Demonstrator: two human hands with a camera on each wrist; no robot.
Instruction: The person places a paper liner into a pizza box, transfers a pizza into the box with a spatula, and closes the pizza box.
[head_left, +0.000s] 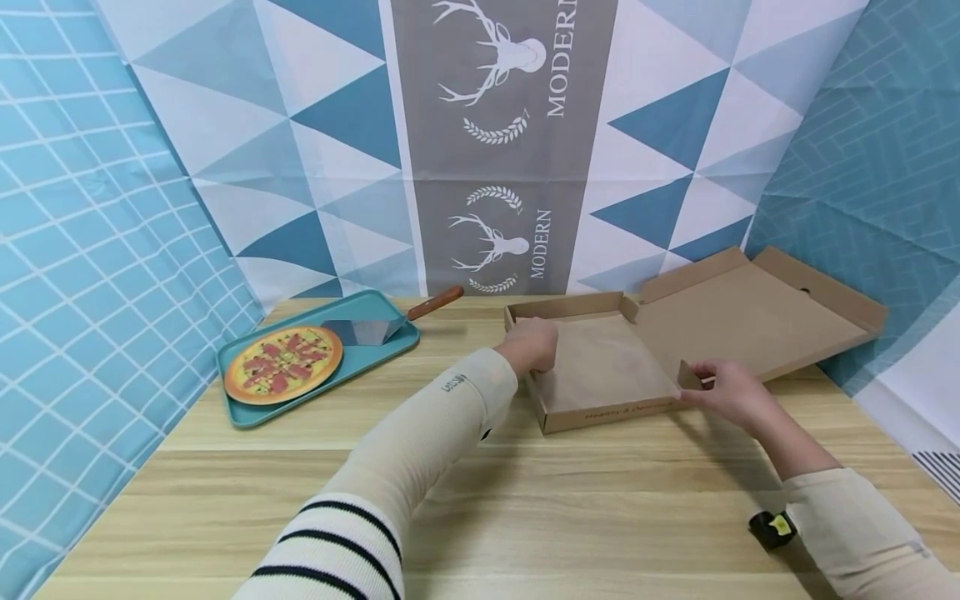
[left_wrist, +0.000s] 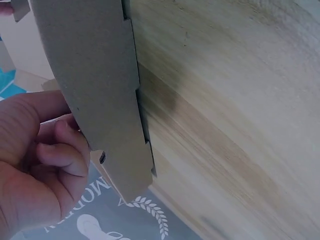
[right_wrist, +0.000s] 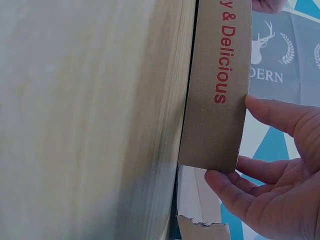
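Observation:
An open cardboard pizza box (head_left: 577,419) sits on the wooden table, its lid (head_left: 750,321) folded out to the right. My left hand (head_left: 534,343) is at the box's left wall, and in the left wrist view its curled fingers hook over the edge of that wall (left_wrist: 95,95). At the front right corner my right hand (head_left: 731,396) pinches a small cardboard flap. The right wrist view shows thumb and fingertips on the end of the front wall (right_wrist: 215,125), which carries red lettering. Inside, the box's brown floor shows bare.
A teal tray (head_left: 371,358) lies at the back left, holding a pizza (head_left: 283,365) and a pizza server (head_left: 375,332) with a wooden handle that sticks out past the rim. Patterned cloth (head_left: 352,150) hangs behind the table. The lid reaches close to the right-hand cloth.

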